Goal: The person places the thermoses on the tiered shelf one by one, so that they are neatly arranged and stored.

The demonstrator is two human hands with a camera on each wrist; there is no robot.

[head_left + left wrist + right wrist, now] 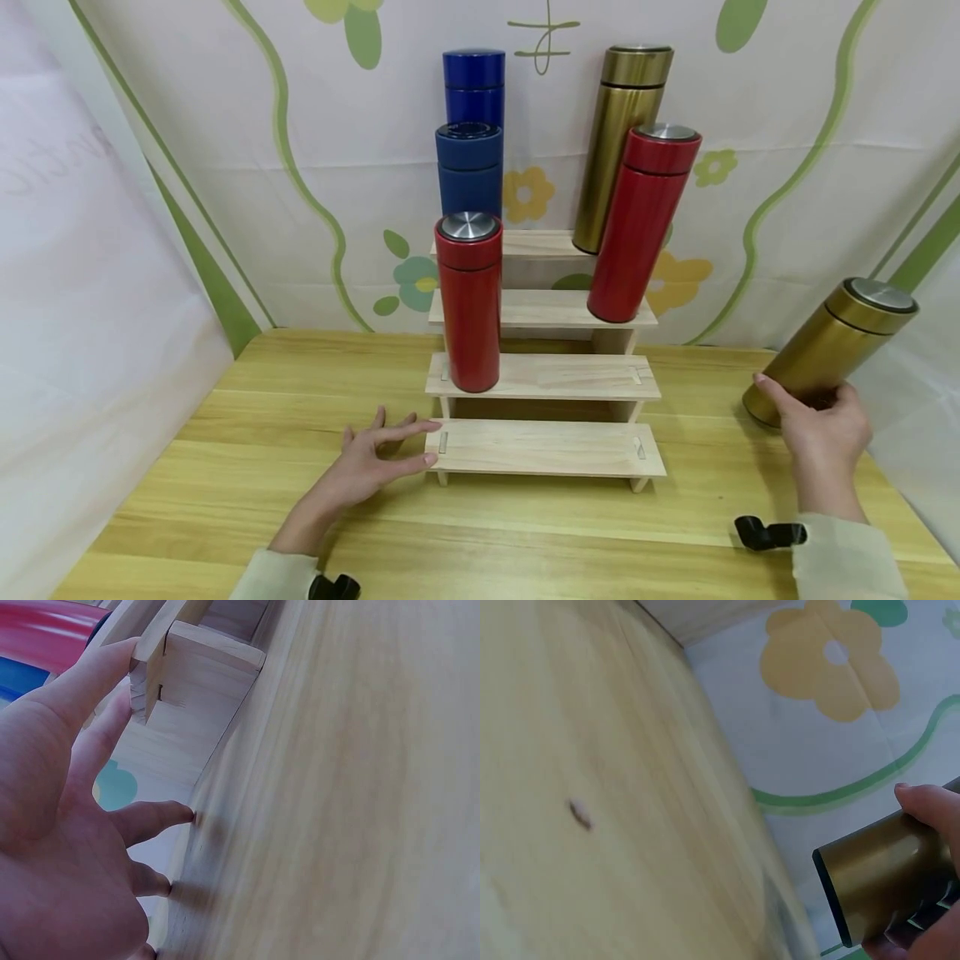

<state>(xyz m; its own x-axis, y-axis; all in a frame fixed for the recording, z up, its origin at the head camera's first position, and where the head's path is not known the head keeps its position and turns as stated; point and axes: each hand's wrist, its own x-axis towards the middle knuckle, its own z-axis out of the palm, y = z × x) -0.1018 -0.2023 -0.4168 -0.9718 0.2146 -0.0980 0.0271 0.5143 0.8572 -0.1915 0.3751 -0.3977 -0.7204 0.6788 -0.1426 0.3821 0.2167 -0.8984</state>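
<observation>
My right hand (pixel 825 425) grips a gold thermos flask (pixel 825 346) by its lower part, tilted to the right, at the table's right side. In the right wrist view the base end of this flask (pixel 877 877) shows, with the thumb along its side. My left hand (pixel 371 458) has its thumb and index finger touching the left end of the lowest step of a wooden stepped stand (pixel 540 446). The other fingers spread out, their tips right at the tabletop in the left wrist view. A red flask (pixel 470 317) stands on the second step's left end.
Two blue flasks (pixel 470 183) stand behind the left red one on higher steps. On the right, another red flask (pixel 645 225) stands on the third step and a gold flask (pixel 618 150) on the top. A patterned cloth (pixel 390 100) hangs behind the wooden table (pixel 525 533).
</observation>
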